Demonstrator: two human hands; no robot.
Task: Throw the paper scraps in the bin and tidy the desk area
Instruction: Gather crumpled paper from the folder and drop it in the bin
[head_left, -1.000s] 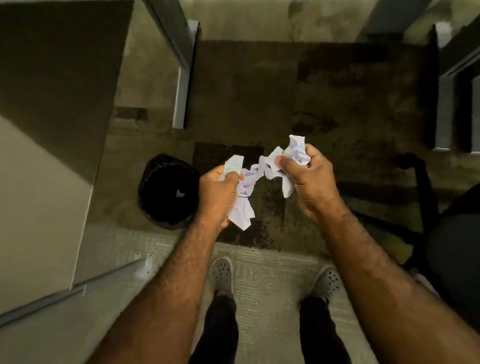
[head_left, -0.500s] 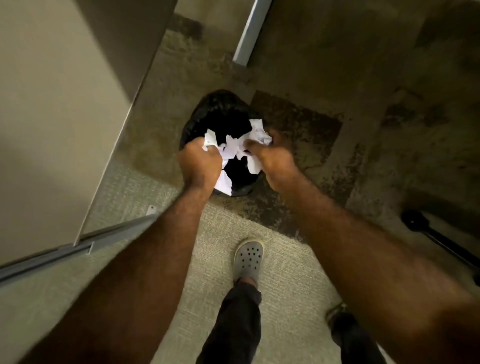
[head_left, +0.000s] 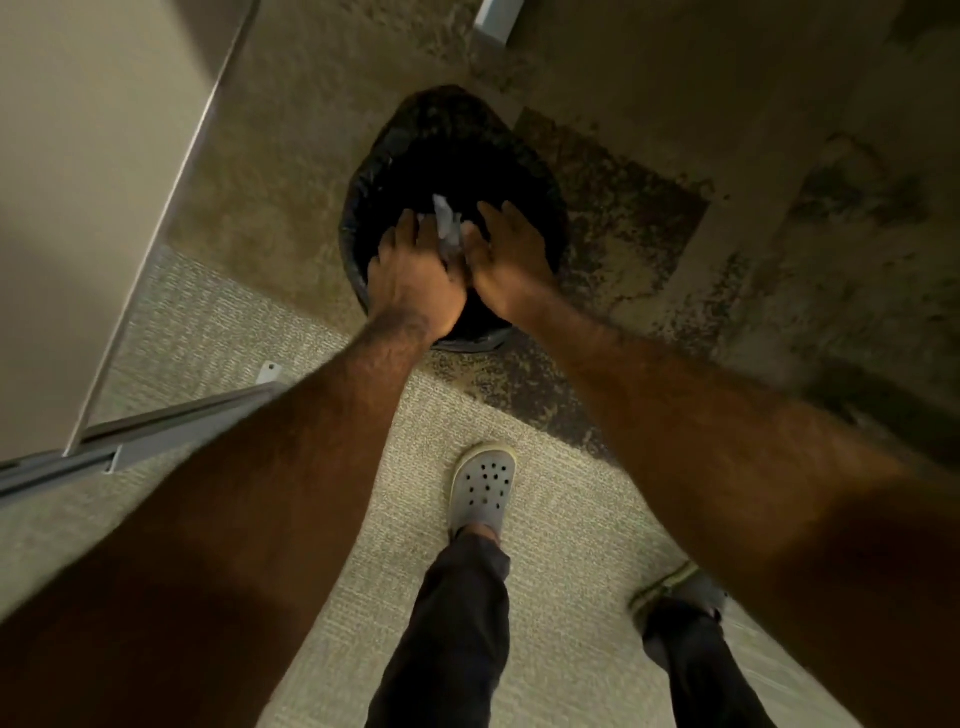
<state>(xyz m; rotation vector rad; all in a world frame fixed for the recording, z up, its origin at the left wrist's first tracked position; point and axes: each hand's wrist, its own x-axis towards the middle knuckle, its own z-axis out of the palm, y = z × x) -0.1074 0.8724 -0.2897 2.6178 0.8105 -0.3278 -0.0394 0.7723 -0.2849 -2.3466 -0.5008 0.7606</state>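
Observation:
A round bin (head_left: 540, 171) lined with a black bag stands on the carpet just ahead of my feet. Both hands are stretched over its mouth, palms down. My left hand (head_left: 415, 275) has its fingers spread apart. My right hand (head_left: 506, 254) is also flat with fingers extended. Between the two hands a pale, blurred bunch of paper scraps (head_left: 448, 223) shows against the dark inside of the bin, below the fingertips. I cannot tell whether any finger still touches the paper.
A beige desk surface (head_left: 78, 182) with a metal edge runs along the left. A grey metal rail (head_left: 130, 441) juts out at lower left. A white desk leg (head_left: 493, 18) stands beyond the bin. My grey clogs (head_left: 483, 488) are on the light carpet.
My hands moved forward and down over the bin and opened. The paper scraps that both hands gripped now sit between the spread fingers, inside the bin's mouth.

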